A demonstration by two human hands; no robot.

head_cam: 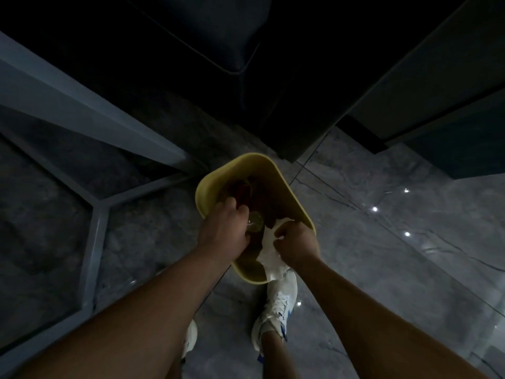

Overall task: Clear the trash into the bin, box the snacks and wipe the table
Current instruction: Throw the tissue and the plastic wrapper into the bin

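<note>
A yellow bin (pixel 287 187) stands on the floor right below me. Inside it lies dark trash, including a red item (pixel 243 194). My left hand (pixel 224 228) is over the bin's near left rim, closed around a clear plastic bottle (pixel 255 224) whose round end faces up. My right hand (pixel 296 246) is over the near right rim, shut on a crumpled white tissue (pixel 269 250) that hangs down inside the bin.
A grey table frame (pixel 95 233) with a glass top runs along the left. A dark sofa (pixel 218 36) fills the top. A dark cabinet (pixel 423 91) is at the upper right. Glossy grey floor tiles (pixel 396 255) lie on the right. My white shoes (pixel 276 310) stand below the bin.
</note>
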